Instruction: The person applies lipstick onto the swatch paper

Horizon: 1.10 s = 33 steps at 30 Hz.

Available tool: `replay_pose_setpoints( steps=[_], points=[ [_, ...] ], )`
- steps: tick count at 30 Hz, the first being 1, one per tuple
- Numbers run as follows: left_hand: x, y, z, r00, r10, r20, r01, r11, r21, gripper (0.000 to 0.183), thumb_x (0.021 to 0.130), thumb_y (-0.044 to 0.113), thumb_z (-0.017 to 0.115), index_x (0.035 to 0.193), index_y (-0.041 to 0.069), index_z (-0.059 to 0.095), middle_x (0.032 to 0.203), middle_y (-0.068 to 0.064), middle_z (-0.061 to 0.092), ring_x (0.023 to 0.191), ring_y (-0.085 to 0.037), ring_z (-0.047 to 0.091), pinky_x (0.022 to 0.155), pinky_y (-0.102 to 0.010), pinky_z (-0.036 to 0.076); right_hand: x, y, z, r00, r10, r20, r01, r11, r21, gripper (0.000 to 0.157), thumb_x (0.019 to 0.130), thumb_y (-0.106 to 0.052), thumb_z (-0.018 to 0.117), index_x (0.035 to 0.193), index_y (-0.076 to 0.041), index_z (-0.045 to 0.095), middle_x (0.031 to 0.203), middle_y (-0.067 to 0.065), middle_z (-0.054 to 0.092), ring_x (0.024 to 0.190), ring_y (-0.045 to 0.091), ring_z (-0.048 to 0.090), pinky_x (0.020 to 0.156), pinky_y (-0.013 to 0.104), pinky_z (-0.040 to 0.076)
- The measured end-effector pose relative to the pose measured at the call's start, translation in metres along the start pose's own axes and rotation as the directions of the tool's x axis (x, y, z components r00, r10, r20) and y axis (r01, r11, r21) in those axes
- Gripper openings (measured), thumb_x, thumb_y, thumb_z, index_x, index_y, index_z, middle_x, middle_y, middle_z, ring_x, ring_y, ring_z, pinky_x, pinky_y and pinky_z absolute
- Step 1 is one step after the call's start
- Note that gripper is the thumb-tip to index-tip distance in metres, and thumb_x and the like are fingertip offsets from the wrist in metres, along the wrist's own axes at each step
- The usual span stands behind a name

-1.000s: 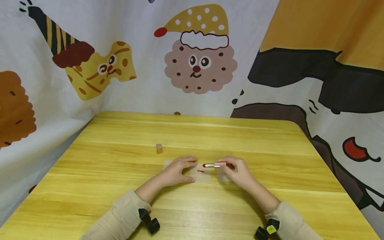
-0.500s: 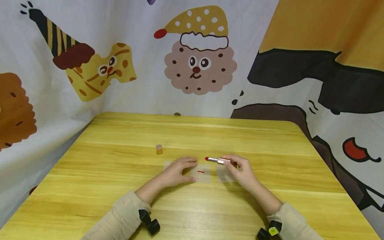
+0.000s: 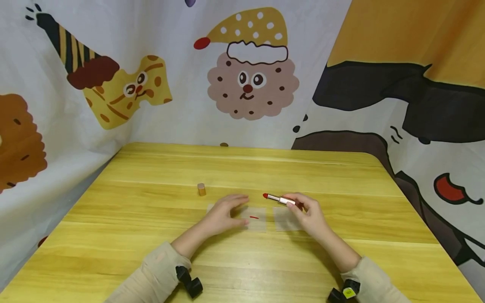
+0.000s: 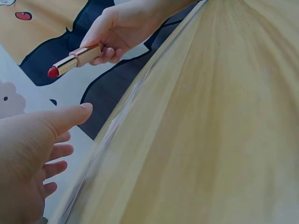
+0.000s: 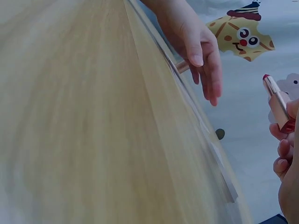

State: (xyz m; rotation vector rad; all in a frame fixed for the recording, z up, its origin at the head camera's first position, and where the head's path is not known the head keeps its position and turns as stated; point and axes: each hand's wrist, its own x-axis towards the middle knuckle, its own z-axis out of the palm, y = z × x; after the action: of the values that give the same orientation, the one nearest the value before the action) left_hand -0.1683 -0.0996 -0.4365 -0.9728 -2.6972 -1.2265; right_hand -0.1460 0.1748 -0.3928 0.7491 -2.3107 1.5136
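My right hand [image 3: 308,214] grips an uncapped lipstick [image 3: 281,199] by its base, the red tip pointing left and held above the table. In the left wrist view the lipstick [image 4: 74,59] shows its gold tube and red bullet. A short red streak [image 3: 254,217] marks the thin translucent sheet [image 3: 259,225] between the hands. My left hand [image 3: 223,215] hovers over the left part of that sheet, thumb and fingers spread and holding nothing. Another translucent sheet [image 3: 284,221] lies partly under the right hand.
A small rose-gold cap [image 3: 201,189] stands on the wooden table [image 3: 242,261] behind the left hand. A curtain [image 3: 170,122] with cartoon prints hangs along the table's back and sides.
The right hand has lifted the lipstick away from the red streak, back and to the right. My left hand has risen slightly from the sheet.
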Motion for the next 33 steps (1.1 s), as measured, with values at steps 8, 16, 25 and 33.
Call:
replay_pose_setpoints(
  steps=[8,16,25,33],
  points=[
    [0.008,0.009,0.007,1.0,0.006,0.002,-0.006,1.0,0.015,0.068,0.081,0.034,0.077,0.136,0.004,0.052,0.141,-0.01,0.048,0.133,-0.027,0.038,0.107,-0.047,0.03,-0.004,0.005,-0.008,0.999,-0.009,-0.031,0.01,0.999,0.041,0.019,0.086,0.016,0.058,0.103,0.011,0.065,0.084,0.021,0.063,0.069,0.008,0.049,0.057,0.02,0.041],
    [0.018,0.013,0.019,1.0,0.022,0.012,-0.023,0.999,0.036,0.07,0.08,0.037,0.078,0.136,0.005,0.053,0.141,-0.009,0.048,0.133,-0.027,0.038,0.108,-0.048,0.027,-0.01,0.02,-0.02,0.997,-0.024,-0.074,0.029,0.997,0.065,0.019,0.085,0.021,0.056,0.101,0.014,0.064,0.082,0.023,0.061,0.068,0.006,0.048,0.056,0.019,0.04],
    [0.028,0.023,0.028,0.999,0.01,0.04,-0.011,0.999,0.031,0.07,0.08,0.037,0.078,0.137,0.006,0.052,0.141,-0.006,0.048,0.134,-0.025,0.037,0.109,-0.046,0.028,-0.018,0.045,-0.035,0.996,0.008,-0.085,0.0,0.996,0.085,0.021,0.088,0.016,0.057,0.107,0.01,0.064,0.092,0.009,0.067,0.072,0.008,0.051,0.059,0.018,0.043],
    [0.036,0.028,0.038,0.998,0.027,0.059,-0.031,0.997,0.071,0.07,0.081,0.04,0.077,0.136,0.006,0.053,0.141,-0.006,0.049,0.133,-0.025,0.038,0.108,-0.045,0.029,-0.025,0.052,-0.045,0.997,0.025,-0.077,-0.019,0.997,0.072,0.02,0.088,0.017,0.056,0.106,0.013,0.063,0.092,0.007,0.068,0.074,0.008,0.052,0.061,0.017,0.043]
  ],
)
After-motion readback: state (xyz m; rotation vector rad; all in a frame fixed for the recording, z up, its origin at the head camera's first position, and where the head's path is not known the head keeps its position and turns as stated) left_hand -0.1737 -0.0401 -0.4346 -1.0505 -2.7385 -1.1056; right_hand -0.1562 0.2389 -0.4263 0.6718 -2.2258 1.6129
